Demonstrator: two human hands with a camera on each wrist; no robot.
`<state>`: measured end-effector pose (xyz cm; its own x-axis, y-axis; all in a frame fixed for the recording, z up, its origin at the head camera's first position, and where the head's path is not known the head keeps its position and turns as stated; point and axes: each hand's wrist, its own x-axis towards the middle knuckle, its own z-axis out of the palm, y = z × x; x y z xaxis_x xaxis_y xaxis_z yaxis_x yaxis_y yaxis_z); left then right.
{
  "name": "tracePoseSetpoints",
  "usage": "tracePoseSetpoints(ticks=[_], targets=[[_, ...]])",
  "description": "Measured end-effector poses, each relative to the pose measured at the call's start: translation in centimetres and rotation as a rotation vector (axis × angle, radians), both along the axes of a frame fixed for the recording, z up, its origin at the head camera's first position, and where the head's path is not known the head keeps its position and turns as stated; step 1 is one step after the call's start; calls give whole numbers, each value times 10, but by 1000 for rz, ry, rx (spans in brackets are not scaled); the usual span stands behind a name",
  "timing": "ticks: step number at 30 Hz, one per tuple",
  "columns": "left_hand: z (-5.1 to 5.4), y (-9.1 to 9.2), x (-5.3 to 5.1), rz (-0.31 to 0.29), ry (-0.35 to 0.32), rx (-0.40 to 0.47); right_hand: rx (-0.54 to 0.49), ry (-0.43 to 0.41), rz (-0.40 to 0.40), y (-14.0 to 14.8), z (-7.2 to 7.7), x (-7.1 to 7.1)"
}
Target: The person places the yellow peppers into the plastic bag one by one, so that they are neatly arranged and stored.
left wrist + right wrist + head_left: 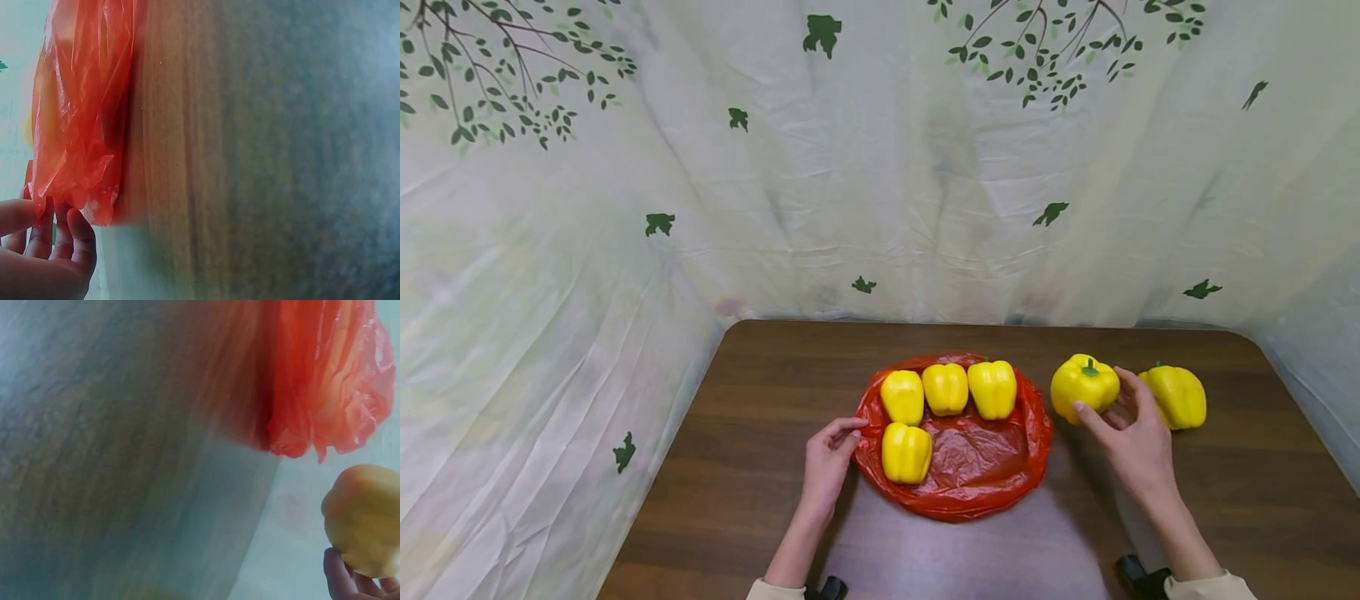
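Note:
A red plastic bag (977,454), its rim rolled open into a round shape, lies on the table. Inside it, three yellow bell peppers (945,389) line the far side, and another yellow pepper (907,453) sits at the near left. My left hand (831,462) pinches the bag's left rim; the left wrist view shows thumb and fingers at the red plastic (81,125). To the right of the bag, my right hand (1131,437) grips a yellow bell pepper (1084,387) with a green stem. The right wrist view shows this pepper (365,519) apart from the bag.
One more yellow bell pepper (1177,397) rests on the table just right of my right hand. The brown wooden table (760,392) ends at a far edge, with a pale leaf-printed curtain (880,183) behind and at the sides.

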<state>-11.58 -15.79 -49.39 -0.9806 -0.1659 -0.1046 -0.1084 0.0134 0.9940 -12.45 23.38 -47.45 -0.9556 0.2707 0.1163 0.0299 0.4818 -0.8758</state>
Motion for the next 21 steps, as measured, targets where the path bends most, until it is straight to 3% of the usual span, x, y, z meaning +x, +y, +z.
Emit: tracePoseSetpoints(ticks=[3,5,21], targets=[[10,2,3,-5,-2,-10,-6,7,8,-2,3,2],[12,3,4,-4,-7,-12,-11,21,16,-2,4,2],[12,3,4,4,6,-9,-14,-6,128,-19,11,8]])
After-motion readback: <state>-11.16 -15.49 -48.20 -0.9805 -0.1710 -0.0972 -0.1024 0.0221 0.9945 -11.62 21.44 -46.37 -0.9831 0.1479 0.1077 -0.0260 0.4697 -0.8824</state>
